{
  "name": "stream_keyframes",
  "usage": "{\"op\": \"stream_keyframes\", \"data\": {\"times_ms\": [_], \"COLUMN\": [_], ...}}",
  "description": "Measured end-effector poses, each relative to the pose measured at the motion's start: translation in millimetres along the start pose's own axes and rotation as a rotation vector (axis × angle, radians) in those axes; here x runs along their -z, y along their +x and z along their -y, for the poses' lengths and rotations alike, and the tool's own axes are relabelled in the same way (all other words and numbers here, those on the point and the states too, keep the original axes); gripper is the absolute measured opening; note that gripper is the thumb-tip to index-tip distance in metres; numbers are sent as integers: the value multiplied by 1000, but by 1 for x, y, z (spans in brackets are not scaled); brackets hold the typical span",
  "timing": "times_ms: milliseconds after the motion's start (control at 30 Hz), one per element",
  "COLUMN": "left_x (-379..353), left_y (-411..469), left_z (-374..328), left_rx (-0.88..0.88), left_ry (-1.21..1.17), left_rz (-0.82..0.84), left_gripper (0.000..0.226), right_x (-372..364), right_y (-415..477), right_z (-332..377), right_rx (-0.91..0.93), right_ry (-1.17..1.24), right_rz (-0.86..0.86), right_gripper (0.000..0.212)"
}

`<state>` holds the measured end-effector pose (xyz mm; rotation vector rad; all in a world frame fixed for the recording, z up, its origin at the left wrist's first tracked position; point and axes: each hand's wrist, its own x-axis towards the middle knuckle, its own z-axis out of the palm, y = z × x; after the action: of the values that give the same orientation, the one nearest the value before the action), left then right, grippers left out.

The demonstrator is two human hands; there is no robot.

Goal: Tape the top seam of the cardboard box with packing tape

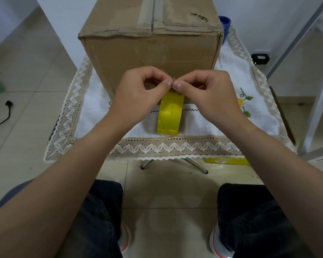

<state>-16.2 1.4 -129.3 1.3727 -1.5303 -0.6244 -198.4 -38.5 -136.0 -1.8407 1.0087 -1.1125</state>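
A worn brown cardboard box [151, 51] stands on a small cloth-covered table, its top seam [153, 13] running away from me with old tape along it. A roll of yellow packing tape [169, 116] stands on edge in front of the box, its upper part under my hands. My left hand [138, 94] and my right hand [205, 92] meet above the roll, thumbs and forefingers pinched together at the tape's top edge. What the fingertips pinch is too small to see clearly.
The table [175, 148] carries a white cloth with lace trim. A blue object [225, 23] sits behind the box's right corner. A yellow packet [227, 161] lies on the tiled floor under the table. A black cable [2, 118] lies left; a metal frame [317, 101] stands right.
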Motion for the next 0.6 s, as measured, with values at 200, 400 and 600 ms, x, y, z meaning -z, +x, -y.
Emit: {"op": "stream_keyframes", "data": {"times_ms": [200,400,600], "left_x": [-1,8,4], "left_y": [1,4,-4], "left_z": [4,6,11], "left_rx": [-49,-25,333], "left_ry": [96,41,127], "left_rz": [33,-41,310], "left_gripper": [7,19,45], "right_x": [1,4,2], "right_y": [-1,2,3], "right_z": [1,2,1], "right_rx": [8,-37,-29], "right_ry": [-28,-6,7], "right_rz": [15,-16,-24], "right_gripper": [7,8,12]}}
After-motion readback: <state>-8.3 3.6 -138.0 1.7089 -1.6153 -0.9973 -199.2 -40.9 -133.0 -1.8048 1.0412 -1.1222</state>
